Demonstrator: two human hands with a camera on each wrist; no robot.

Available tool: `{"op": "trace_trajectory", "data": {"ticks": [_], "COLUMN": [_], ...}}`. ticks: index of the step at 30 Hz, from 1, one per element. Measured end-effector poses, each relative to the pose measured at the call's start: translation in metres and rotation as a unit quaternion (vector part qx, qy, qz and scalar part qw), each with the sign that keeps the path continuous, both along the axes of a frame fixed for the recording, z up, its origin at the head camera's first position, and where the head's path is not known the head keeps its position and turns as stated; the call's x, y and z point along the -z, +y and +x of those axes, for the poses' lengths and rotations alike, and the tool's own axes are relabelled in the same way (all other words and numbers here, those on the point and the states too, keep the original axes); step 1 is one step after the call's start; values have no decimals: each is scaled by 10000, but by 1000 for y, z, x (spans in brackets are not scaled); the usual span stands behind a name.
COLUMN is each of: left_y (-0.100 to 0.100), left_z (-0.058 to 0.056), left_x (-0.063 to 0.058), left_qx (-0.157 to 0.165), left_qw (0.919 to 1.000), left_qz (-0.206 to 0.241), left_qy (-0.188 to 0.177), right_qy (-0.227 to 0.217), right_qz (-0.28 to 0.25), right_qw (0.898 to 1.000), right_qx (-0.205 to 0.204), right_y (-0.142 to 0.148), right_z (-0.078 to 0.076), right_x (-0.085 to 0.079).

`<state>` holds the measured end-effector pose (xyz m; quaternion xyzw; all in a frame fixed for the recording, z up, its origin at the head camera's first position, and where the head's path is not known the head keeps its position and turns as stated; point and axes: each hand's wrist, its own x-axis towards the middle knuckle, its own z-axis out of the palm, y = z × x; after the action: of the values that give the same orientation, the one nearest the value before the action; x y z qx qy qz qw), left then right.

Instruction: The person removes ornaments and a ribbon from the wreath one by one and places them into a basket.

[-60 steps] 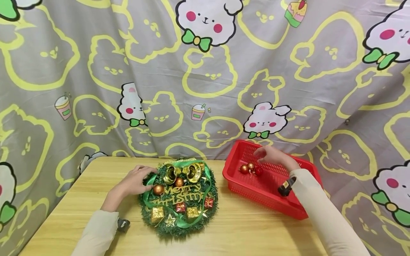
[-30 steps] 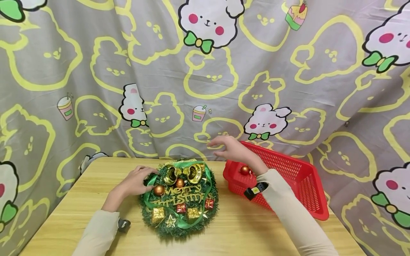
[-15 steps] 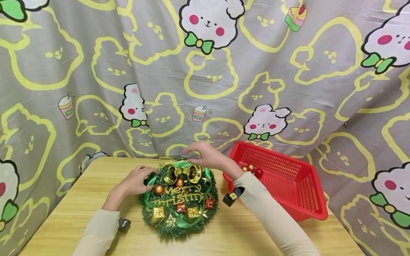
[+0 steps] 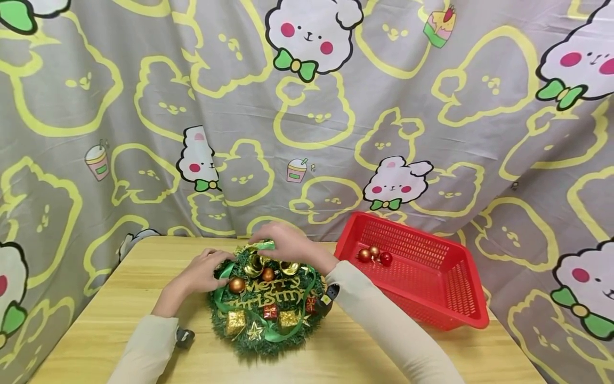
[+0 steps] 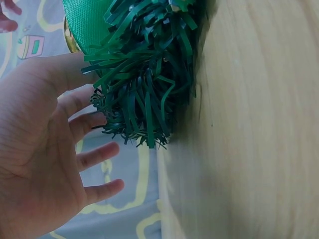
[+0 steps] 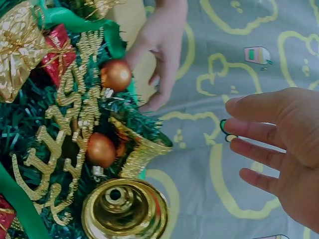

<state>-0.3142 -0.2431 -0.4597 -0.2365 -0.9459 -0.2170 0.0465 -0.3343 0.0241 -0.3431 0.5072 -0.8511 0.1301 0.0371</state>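
Note:
A round green tinsel Christmas wreath (image 4: 266,302) stands on the table, with gold "Merry Christmas" lettering, green ribbon, gift boxes and stars. My left hand (image 4: 203,272) grips its left edge; in the left wrist view, the thumb and nearer fingers meet the tinsel (image 5: 144,94) while the others spread out. My right hand (image 4: 290,245) is over the wreath's top, partly covering the gold bells (image 4: 289,268). The right wrist view shows that hand (image 6: 294,144) with extended fingers and nothing visible in them. Two orange baubles (image 6: 116,75) sit on the wreath beside the lettering.
A red perforated plastic basket (image 4: 408,282) stands to the right on the wooden table (image 4: 364,346). Inside it lie a few orange baubles (image 4: 364,255) and a red one (image 4: 386,259). A patterned curtain (image 4: 316,160) hangs behind the table.
My right hand has moved left from inside the basket to above the top of the wreath. My left hand keeps its place on the wreath's edge.

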Motion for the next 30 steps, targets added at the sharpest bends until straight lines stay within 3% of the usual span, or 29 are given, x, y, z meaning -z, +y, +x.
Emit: {"op": "trace_trajectory", "data": {"ticks": [9, 19, 25, 30], "left_y": [0, -2, -3, -2], "left_z": [1, 2, 0, 0], "left_x": [1, 2, 3, 1], "left_qx": [39, 72, 69, 29], "left_qw": [9999, 9998, 9998, 10000], "left_qz": [19, -53, -22, -23], "left_qy": [97, 201, 176, 82], "right_qy": [631, 1764, 2221, 2306], "right_qz": [425, 1403, 1504, 1437], "right_qw": [9971, 9743, 9633, 9620], "right_qx": [-22, -42, -114, -263], "right_y": [-22, -39, -42, -46], "right_z": [2, 13, 12, 11], "right_x": [21, 51, 63, 65]}}
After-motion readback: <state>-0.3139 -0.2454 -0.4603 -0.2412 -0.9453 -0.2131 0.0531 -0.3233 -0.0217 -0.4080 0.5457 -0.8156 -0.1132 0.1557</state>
